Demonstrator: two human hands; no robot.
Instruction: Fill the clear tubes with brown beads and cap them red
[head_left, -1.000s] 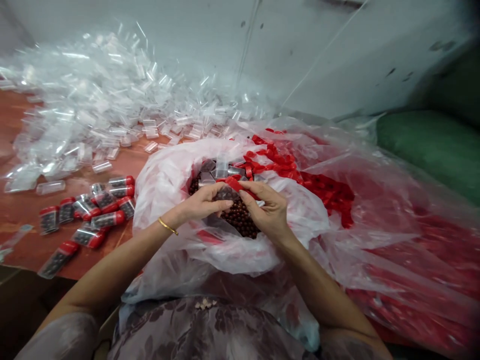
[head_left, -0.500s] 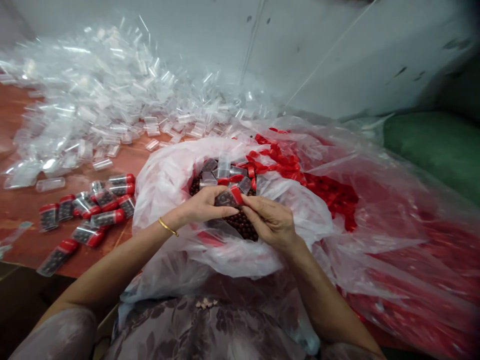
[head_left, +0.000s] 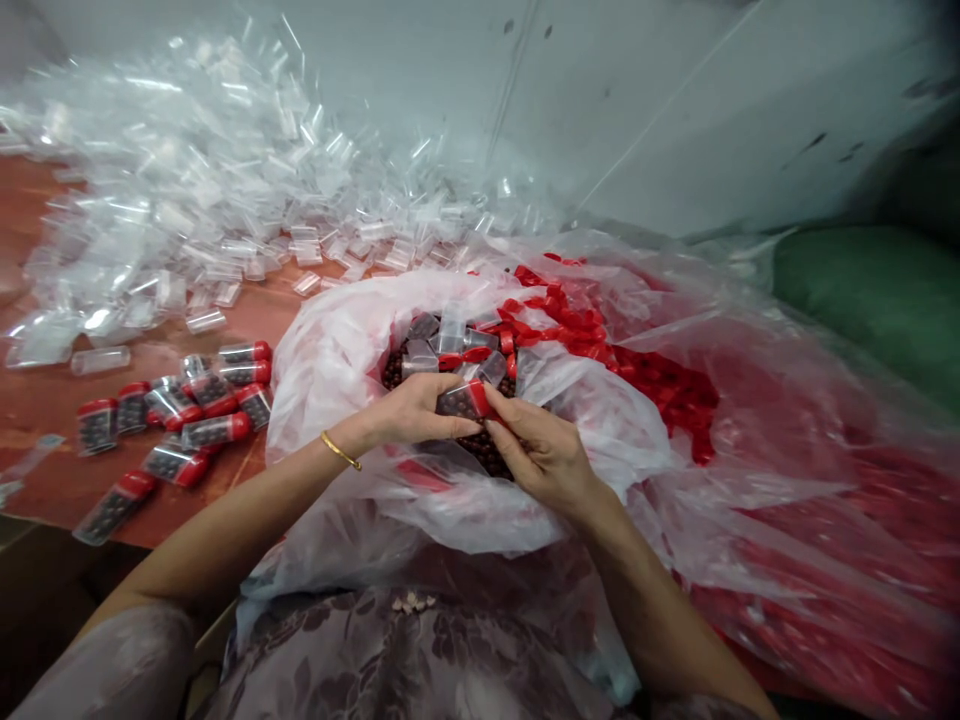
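Above the open plastic bag point(head_left: 322, 350), my left hand point(head_left: 416, 410) is closed around a clear tube point(head_left: 457, 402) filled with dark balls. A red cap point(head_left: 478, 398) sits on the tube's right end. The thumb and fingers of my right hand point(head_left: 544, 445) pinch that cap. Below both hands, loose dark brown balls point(head_left: 491, 455) lie in the bag. Several empty clear tubes point(head_left: 452, 328) and a few red caps rest on top of the balls, just beyond my fingers.
Several filled, red-capped tubes point(head_left: 214, 430) lie on the orange-red tabletop point(head_left: 259, 315) at left. Behind them spreads a big heap of empty clear tubes point(head_left: 187, 180) against the wall point(head_left: 645, 90). Red caps point(head_left: 660, 385) fill a clear bag at right, near a green sack point(head_left: 870, 300).
Both hands and the capped tube have shifted very slightly to the right in view. The grip on tube and cap looks the same; the surroundings are otherwise unchanged.
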